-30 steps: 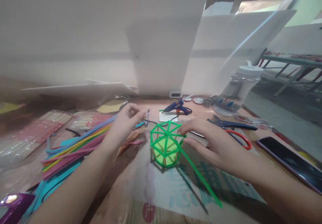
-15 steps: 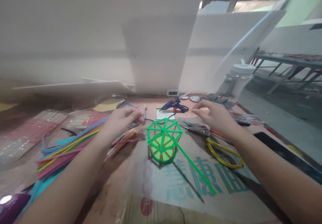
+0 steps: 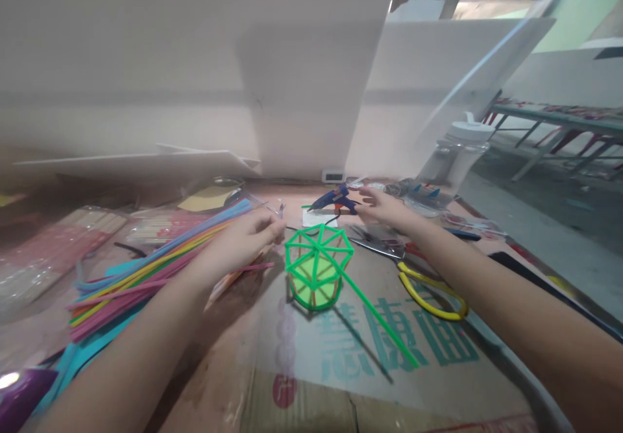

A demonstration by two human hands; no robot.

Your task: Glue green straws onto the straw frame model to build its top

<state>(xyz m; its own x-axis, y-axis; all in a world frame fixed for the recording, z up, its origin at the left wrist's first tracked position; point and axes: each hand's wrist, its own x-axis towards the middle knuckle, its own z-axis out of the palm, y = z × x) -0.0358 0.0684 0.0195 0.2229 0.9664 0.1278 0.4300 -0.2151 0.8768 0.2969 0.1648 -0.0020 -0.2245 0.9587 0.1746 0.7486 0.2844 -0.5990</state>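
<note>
A green wheel-topped frame [image 3: 318,251] of thin sticks stands on the printed sheet, a lime-green disc in its base; a long green stick slants from it toward the lower right. My left hand [image 3: 250,235] is beside it on the left, thumb and fingers closed together; what they hold, if anything, is hidden. Close to those fingertips is a small, thin, clear-and-purple object [image 3: 281,210]. My right hand [image 3: 384,207] reaches with fingers apart to the handle end of the blue glue gun [image 3: 333,197]; whether it touches the gun I cannot tell.
Yellow-handled scissors [image 3: 433,293] lie beneath my right forearm. Colourful pipe cleaners [image 3: 150,274] and packs of wooden sticks [image 3: 63,245] are on the left. A clear bottle [image 3: 452,163] stands at the back right, with a dark phone [image 3: 545,290] nearer. A white board rises behind.
My right hand has moved left to the glue gun's handle. My left hand has shifted slightly right and down, nearer the green frame, which stays in place.
</note>
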